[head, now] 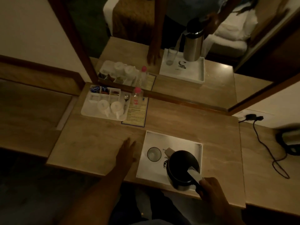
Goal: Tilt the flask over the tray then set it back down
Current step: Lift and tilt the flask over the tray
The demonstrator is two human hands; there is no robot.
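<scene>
A steel flask (181, 166) with a black lid and a pale spout stands over the near right corner of the white tray (178, 140). My right hand (211, 189) is closed around its black handle at the tray's near edge. In the mirror the flask looks upright, close to the tray floor; I cannot tell whether it touches. An empty drinking glass (154, 154) stands upright in the tray to the flask's left. My left hand (125, 153) lies flat on the tabletop just left of the tray, fingers spread, holding nothing.
A white condiment organiser (90, 103) with two upturned cups (109, 107) and sachets sits at the back left, beside a pink-capped water bottle (137, 98) on a printed card (136, 116). A mirror (162, 46) backs the table. A black cable (267, 153) runs to an appliance (290, 142) at right.
</scene>
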